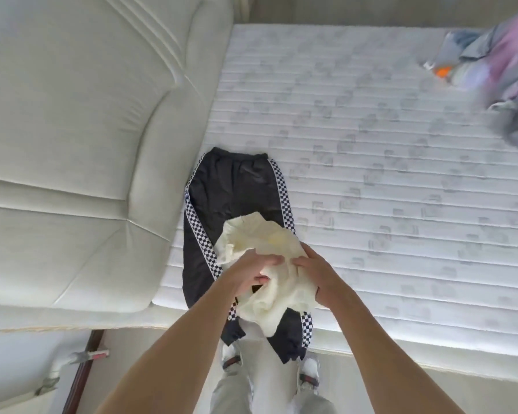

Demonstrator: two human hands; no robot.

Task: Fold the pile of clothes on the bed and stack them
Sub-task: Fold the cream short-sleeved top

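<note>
- A crumpled cream garment is gripped by both hands, the left hand and the right hand held close together at lower centre, fingers curled into the cloth.
- The bunched cloth could be folded unevenly, since it is not spread flat.
- The black trousers lying beneath, their legs hanging off the bed edge, might be dragged askew or slide to the floor.
- The unfolded pile is seen at the upper right, blurred.
- A bare quilted mattress serves as the surface; a padded headboard fills the upper left.
</note>
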